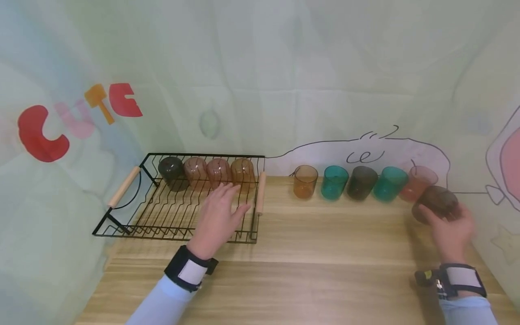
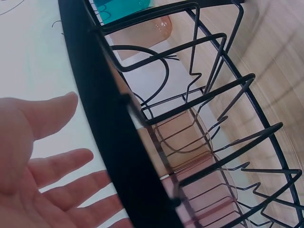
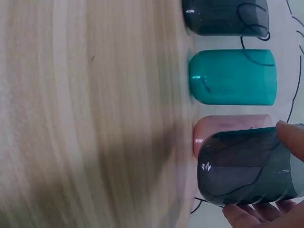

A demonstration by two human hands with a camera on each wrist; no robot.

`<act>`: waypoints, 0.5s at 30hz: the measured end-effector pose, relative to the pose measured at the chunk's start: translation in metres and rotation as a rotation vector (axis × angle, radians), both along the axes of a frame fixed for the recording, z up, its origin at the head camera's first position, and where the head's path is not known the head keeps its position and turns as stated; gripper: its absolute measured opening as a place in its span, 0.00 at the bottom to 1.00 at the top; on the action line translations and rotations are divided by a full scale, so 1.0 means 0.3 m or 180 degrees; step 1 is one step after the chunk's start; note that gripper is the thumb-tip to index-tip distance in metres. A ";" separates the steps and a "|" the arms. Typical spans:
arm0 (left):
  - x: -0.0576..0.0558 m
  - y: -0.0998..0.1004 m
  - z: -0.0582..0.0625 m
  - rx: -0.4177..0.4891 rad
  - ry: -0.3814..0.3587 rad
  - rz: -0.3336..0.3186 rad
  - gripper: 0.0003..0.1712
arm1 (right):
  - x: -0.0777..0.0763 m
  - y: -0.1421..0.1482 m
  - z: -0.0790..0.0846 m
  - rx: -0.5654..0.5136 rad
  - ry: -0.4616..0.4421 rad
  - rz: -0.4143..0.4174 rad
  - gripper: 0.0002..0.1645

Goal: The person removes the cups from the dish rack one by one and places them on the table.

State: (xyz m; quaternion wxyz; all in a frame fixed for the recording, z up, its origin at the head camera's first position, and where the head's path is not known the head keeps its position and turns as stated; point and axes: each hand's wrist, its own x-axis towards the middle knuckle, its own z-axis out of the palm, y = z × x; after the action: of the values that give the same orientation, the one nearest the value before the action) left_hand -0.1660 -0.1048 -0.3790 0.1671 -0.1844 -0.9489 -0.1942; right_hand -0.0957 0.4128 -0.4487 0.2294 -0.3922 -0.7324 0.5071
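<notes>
A dark grey tumbler (image 1: 435, 204) is gripped between thumb and fingers of my right hand (image 1: 452, 230), at the right end of a row of cups. In the right wrist view this grey tumbler (image 3: 244, 166) overlaps a pink tumbler (image 3: 211, 126) behind it. My left hand (image 1: 217, 216) hovers over the black wire rack (image 1: 162, 212), holding nothing, with fingers extended. Its thumb and fingers (image 2: 71, 164) are spread near the rack's dark bar in the left wrist view. Upside down along the rack's back stand a grey tumbler (image 1: 173, 174), two pink tumblers (image 1: 219, 171) and an amber tumbler (image 1: 243, 176).
Against the backdrop stand an amber tumbler (image 1: 305, 181), two teal tumblers (image 1: 335, 183), a grey tumbler (image 1: 362, 183) and the pink one (image 1: 418, 180), all upright. The rack has wooden handles (image 1: 261, 194) at both ends. A wooden table (image 1: 308, 271) lies beneath; a printed cloth (image 1: 264, 67) hangs behind.
</notes>
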 end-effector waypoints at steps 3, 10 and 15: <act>0.001 -0.002 -0.001 -0.0009 -0.0018 -0.0021 0.33 | -0.008 0.018 -0.011 0.0027 -0.0079 0.0016 0.60; 0.001 0.000 0.001 -0.0044 -0.0073 -0.0041 0.32 | -0.021 0.044 -0.015 -0.0020 -0.0250 0.0039 0.62; 0.001 0.001 0.003 -0.0082 -0.0088 -0.0035 0.31 | -0.028 0.051 -0.028 -0.0034 -0.0290 0.0029 0.62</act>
State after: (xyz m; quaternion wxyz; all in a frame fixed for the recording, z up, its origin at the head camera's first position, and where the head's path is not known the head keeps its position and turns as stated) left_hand -0.1657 -0.1046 -0.3783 0.1506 -0.1891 -0.9525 -0.1855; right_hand -0.1040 0.4281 -0.4572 0.1914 -0.4128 -0.7411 0.4937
